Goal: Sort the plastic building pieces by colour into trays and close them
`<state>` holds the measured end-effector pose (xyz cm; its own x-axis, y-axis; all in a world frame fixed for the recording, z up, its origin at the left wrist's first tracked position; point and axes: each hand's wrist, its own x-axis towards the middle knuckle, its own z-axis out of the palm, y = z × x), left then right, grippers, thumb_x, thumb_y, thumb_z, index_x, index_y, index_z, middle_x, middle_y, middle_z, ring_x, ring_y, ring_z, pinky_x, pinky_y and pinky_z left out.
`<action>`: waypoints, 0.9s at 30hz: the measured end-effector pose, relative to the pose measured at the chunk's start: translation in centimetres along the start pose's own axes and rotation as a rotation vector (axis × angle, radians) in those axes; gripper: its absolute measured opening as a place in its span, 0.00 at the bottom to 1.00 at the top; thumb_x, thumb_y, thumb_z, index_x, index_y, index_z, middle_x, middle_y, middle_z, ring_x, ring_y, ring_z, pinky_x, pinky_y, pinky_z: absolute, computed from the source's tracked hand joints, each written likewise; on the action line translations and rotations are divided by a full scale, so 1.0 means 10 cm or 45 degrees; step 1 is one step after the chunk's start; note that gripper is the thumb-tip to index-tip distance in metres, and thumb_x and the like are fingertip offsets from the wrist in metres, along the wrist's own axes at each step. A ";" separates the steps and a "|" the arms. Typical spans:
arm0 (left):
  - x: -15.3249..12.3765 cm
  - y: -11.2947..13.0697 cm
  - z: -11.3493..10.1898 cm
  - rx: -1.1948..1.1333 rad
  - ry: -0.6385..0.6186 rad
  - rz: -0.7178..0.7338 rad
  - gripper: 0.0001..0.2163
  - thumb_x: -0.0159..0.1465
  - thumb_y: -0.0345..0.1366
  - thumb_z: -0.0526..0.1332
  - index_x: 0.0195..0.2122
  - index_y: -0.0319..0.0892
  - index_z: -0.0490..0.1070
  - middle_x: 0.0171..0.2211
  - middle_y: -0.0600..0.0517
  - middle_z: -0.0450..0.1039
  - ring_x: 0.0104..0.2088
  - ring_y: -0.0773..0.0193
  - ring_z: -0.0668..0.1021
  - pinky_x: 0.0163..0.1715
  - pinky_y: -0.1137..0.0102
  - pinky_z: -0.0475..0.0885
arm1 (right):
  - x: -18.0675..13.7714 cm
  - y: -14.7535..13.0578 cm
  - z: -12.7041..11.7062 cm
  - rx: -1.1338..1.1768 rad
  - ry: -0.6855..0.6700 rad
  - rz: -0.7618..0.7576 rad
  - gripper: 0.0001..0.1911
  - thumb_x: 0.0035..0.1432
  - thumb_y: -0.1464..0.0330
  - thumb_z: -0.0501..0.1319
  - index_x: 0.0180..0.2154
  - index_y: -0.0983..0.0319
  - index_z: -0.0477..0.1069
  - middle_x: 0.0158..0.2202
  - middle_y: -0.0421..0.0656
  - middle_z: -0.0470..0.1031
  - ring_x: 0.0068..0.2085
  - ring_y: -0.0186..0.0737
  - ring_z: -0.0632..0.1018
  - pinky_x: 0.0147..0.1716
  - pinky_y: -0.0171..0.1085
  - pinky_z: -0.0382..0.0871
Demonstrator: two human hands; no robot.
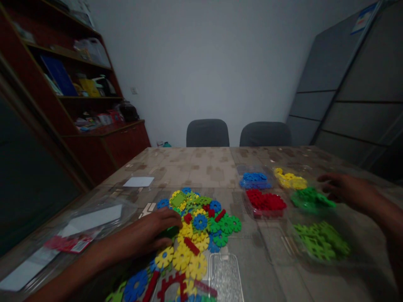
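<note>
Head-worn view, facing forward, over table (201, 167)

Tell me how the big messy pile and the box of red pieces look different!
The pile mixes colours; the box holds only red pieces. The pile lies loose on the table; the box keeps its pieces inside. The pile spreads wider than the box. Both have red pieces.

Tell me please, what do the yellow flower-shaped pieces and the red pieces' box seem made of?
Yellow flower-shaped pieces: probably plastic, fairly matt, judging by even colour and repeated notched shapes. Red pieces' box: likely clear plastic, glossy; transparent walls catch light.
</note>
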<state>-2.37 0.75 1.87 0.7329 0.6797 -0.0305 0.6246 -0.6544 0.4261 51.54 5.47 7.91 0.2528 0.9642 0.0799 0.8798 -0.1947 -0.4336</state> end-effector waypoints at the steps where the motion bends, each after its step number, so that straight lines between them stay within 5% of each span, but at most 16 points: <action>1: 0.00 0.00 0.00 -0.001 -0.001 0.000 0.16 0.69 0.38 0.60 0.58 0.50 0.67 0.57 0.47 0.69 0.56 0.51 0.72 0.57 0.63 0.65 | -0.01 -0.03 -0.01 0.016 -0.021 0.021 0.12 0.63 0.78 0.52 0.40 0.69 0.75 0.31 0.59 0.82 0.26 0.45 0.81 0.29 0.42 0.69; 8: 0.01 0.07 -0.05 -0.012 -0.005 0.014 0.14 0.71 0.38 0.58 0.57 0.49 0.68 0.56 0.46 0.71 0.54 0.52 0.74 0.55 0.63 0.67 | -0.30 -0.63 0.00 -0.023 -0.061 -0.422 0.13 0.63 0.69 0.56 0.47 0.61 0.74 0.41 0.53 0.82 0.38 0.51 0.81 0.39 0.45 0.69; 14: 0.03 0.13 -0.08 0.020 0.053 0.022 0.13 0.71 0.37 0.57 0.55 0.48 0.69 0.56 0.45 0.70 0.55 0.53 0.74 0.56 0.62 0.68 | -0.83 -1.28 0.56 0.035 -0.533 -0.880 0.12 0.64 0.68 0.55 0.43 0.58 0.76 0.43 0.47 0.80 0.40 0.46 0.79 0.41 0.42 0.70; 19: 0.04 0.12 -0.05 0.006 0.070 0.036 0.14 0.69 0.36 0.60 0.55 0.48 0.70 0.58 0.45 0.69 0.57 0.52 0.73 0.58 0.60 0.67 | -1.11 -1.54 0.98 -0.159 -0.708 -0.770 0.12 0.62 0.71 0.58 0.47 0.62 0.75 0.48 0.52 0.77 0.46 0.49 0.77 0.46 0.44 0.70; 27: 0.07 0.19 -0.05 -0.004 0.056 0.024 0.13 0.68 0.32 0.61 0.53 0.46 0.71 0.57 0.45 0.71 0.56 0.52 0.75 0.56 0.62 0.69 | -1.16 -1.65 1.28 -0.299 -0.612 -0.686 0.22 0.63 0.66 0.58 0.57 0.67 0.69 0.54 0.57 0.71 0.54 0.55 0.73 0.52 0.47 0.67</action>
<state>-0.81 0.14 3.14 0.7318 0.6813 0.0173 0.6101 -0.6662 0.4289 28.92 -0.24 2.64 -0.3919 0.8988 -0.1966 0.9082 0.3439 -0.2385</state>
